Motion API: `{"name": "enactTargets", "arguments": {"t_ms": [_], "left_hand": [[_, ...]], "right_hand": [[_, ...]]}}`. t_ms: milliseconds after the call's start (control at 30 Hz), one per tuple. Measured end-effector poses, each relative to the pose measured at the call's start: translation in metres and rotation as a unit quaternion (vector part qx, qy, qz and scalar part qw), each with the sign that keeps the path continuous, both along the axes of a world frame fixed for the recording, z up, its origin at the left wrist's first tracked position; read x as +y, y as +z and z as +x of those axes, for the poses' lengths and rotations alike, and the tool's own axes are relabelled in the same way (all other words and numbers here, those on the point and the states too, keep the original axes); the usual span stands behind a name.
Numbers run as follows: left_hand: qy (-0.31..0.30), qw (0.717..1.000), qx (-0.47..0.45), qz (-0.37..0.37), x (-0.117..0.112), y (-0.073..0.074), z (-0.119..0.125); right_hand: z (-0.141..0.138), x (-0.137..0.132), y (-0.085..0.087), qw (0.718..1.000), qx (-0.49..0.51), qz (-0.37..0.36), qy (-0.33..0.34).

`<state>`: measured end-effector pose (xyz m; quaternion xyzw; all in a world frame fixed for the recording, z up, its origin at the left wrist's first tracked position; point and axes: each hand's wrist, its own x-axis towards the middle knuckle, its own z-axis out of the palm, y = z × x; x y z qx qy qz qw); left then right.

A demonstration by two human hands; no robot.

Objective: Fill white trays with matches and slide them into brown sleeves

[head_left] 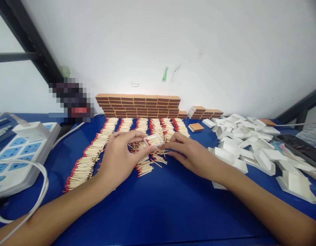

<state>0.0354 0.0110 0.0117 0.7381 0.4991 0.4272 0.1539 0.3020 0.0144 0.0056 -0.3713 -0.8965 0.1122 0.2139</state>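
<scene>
My left hand (120, 150) grips a small white matchbox tray (153, 139) between thumb and fingers, above the table's middle. Several red-tipped matches (155, 140) lie in the tray. Close to the tray's right end is my right hand (186, 150), its fingers curled inward; whatever they pinch, if anything, is hard to see among the matchsticks. Under both hands lies a loose pile of matches (144, 168), partly covered by the left hand and the tray. Rows of matches (82, 165) stretch behind and to the left.
Brown matchboxes (140, 106) are stacked along the wall, with a lower stack (205, 112) farther right. One matchbox (196, 127) lies flat. White empty trays (246, 136) heap up at right beside a phone (298, 145). A power strip (26, 150) and white cables occupy the left.
</scene>
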Motion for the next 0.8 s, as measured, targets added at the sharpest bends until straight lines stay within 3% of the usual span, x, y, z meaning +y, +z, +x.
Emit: {"name": "enactTargets", "arguments": {"t_ms": [533,800], "left_hand": [[-0.012,1.0,0.01,0.014,0.0003,-0.0011,0.0002],[-0.009,1.0,0.003,0.009,0.0002,-0.0014,0.0001]], "right_hand": [[0.0007,0.0017,0.0017,0.995,-0.054,-0.048,-0.063],[0.0046,0.0034,0.0007,0.995,-0.061,-0.047,-0.057]]}}
